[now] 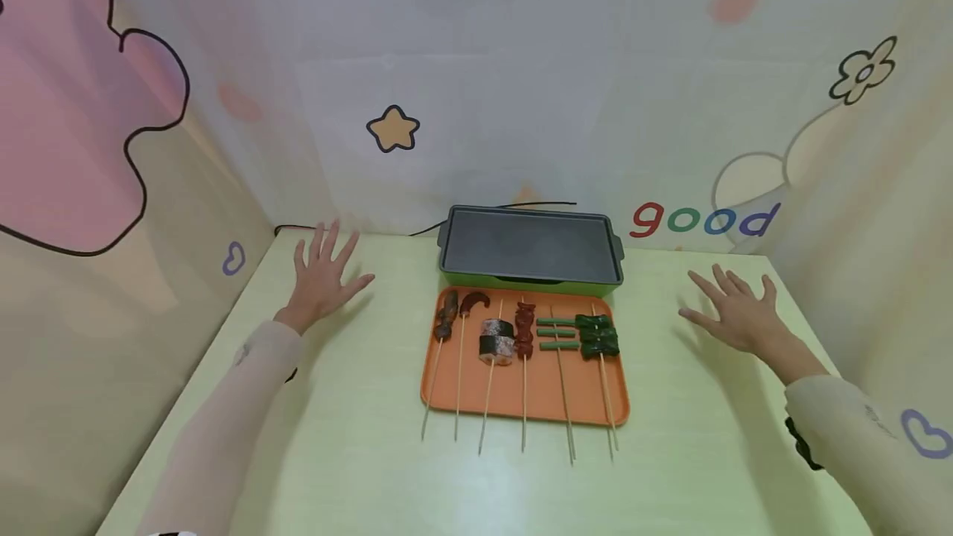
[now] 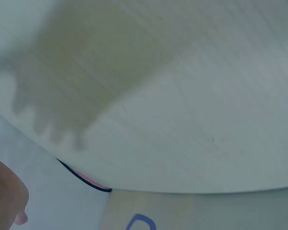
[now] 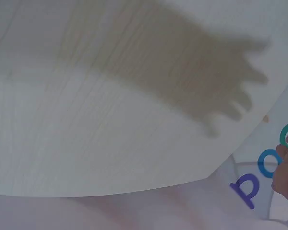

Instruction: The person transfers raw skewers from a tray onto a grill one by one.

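Note:
My left hand (image 1: 320, 282) hovers over the left side of the table with fingers spread, holding nothing. On the other side my right hand (image 1: 737, 313) is likewise spread above the table and touches nothing. Between them lies an orange tray (image 1: 547, 404) bearing several skewers: dark brown pieces (image 1: 445, 317), a curled brown piece (image 1: 474, 301), white and black rolls (image 1: 496, 342), reddish meat (image 1: 524, 331), green sticks (image 1: 558, 333) and a dark green leafy bundle (image 1: 597, 336). Behind the tray stands a green electric griddle (image 1: 530, 245) with a dark grey plate.
The pale wooden table (image 1: 357, 453) is enclosed by a printed curtain (image 1: 476, 89) at the back and sides. A black cord (image 1: 428, 228) runs behind the griddle. The skewers' stick ends jut past the tray's front edge. Both wrist views mostly show tabletop with a hand's shadow.

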Available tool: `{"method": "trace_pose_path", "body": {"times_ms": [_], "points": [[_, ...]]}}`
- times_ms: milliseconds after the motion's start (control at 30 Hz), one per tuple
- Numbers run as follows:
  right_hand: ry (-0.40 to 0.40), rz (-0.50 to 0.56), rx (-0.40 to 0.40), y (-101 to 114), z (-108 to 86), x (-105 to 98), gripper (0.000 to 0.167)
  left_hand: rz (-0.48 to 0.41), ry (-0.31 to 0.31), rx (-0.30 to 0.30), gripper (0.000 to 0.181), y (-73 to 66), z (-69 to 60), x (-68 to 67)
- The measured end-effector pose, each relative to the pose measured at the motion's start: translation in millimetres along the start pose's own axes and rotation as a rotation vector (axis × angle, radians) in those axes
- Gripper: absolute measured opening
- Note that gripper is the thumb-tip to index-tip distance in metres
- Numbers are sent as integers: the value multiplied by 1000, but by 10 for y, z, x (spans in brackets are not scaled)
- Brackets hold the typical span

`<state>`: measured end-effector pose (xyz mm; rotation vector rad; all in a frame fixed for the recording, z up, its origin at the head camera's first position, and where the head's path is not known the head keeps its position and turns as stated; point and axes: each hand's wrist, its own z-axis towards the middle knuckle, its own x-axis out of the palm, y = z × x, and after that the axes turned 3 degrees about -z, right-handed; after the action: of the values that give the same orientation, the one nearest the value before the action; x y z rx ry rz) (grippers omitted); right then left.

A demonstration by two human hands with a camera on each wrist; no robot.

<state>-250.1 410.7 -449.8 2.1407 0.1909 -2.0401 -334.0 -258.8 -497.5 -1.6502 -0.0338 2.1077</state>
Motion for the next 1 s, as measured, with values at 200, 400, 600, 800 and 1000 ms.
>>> {"method": "trace_pose_path", "body": {"times_ms": [200,400,600,800,1000], "points": [[-80,26,-118,248,-296,80,72,-153,0,13,85,-137,-173,86],[-97,140,-182,545,-488,161,72,-236,10,47,86,-360,-290,93],[-110,253,-243,747,-593,181,71,-320,44,99,87,-601,-336,153],[-20,428,-215,919,-660,187,62,-448,178,108,81,-773,-403,141],[93,639,-254,1058,-691,176,51,-684,343,61,72,-886,-433,147]]}}
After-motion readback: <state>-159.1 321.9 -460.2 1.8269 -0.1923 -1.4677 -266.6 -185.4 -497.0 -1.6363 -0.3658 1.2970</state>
